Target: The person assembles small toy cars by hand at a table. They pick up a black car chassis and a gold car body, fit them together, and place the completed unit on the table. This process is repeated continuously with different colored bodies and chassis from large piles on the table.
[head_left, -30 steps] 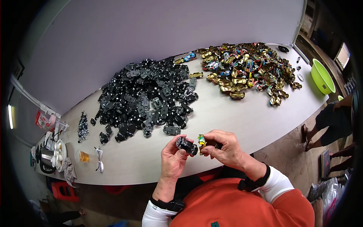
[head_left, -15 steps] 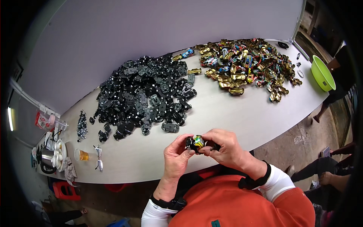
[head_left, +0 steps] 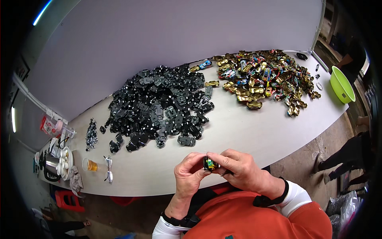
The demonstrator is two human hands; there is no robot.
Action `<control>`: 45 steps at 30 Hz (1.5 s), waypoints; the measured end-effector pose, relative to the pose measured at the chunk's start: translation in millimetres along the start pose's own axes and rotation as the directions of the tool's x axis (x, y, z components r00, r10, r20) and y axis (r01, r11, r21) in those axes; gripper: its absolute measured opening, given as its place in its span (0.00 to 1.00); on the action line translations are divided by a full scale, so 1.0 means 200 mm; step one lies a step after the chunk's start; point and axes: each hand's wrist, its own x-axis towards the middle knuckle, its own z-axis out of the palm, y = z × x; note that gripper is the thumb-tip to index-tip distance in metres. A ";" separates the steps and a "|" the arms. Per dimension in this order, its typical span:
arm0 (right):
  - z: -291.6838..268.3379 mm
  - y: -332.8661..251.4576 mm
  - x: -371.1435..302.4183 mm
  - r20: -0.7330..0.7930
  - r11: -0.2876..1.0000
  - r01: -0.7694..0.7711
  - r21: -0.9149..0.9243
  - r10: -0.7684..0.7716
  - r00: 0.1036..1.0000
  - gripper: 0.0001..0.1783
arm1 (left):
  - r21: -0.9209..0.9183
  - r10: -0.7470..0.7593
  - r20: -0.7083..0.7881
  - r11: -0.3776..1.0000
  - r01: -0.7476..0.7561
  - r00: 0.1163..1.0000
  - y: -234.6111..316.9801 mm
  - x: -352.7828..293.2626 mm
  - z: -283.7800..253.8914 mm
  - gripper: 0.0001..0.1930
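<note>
Left hand (head_left: 190,173) and right hand (head_left: 240,172) brought together just above the near edge of the white tabletop (head_left: 254,131), fingers of both pinched on one small toy car (head_left: 209,163) with a colourful body, held between them clear of the surface. Beyond, a heap of black chassis parts (head_left: 163,105) at centre and a heap of gold and multicoloured car bodies (head_left: 264,75) to the right, well apart from the hands. Green bowl (head_left: 341,84) at far right edge; glass of amber liquid (head_left: 90,164) and spectacles (head_left: 108,169) at left.
</note>
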 end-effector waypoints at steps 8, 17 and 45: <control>-0.04 0.00 0.01 0.041 0.999 0.044 -0.008 -0.044 0.998 0.37 | 0.201 0.016 0.052 0.979 -0.026 0.999 0.04 0.04 0.03 0.17; -0.08 0.01 0.03 0.010 0.995 0.012 0.101 -0.013 1.000 0.33 | 0.062 -0.142 0.156 0.989 0.134 0.978 0.11 0.10 0.08 0.19; -0.01 0.24 -0.05 0.503 0.656 -0.649 0.386 0.440 0.744 0.07 | -0.468 -0.610 -0.111 0.729 0.500 0.785 -0.18 0.03 -0.09 0.06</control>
